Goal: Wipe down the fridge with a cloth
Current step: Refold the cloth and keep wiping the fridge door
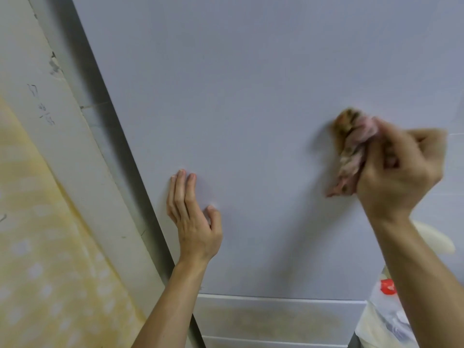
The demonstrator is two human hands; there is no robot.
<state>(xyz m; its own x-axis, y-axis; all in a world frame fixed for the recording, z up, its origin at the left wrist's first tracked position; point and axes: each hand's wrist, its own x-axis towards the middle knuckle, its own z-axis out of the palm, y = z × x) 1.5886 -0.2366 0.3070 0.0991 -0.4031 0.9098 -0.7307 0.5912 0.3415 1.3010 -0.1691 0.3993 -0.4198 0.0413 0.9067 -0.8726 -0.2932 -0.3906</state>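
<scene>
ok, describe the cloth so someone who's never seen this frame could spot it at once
Start at the big pale fridge door that fills most of the view. On its right side, the right hand grips a crumpled cloth against the panel. It is the only patterned thing there, pink mottled with brown; the left hand, lower left, lies flat and bare.

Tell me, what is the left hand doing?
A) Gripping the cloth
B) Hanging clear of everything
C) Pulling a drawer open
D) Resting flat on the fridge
D: the left hand lies with straight fingers against the fridge, while the right hand grips the cloth.
</scene>
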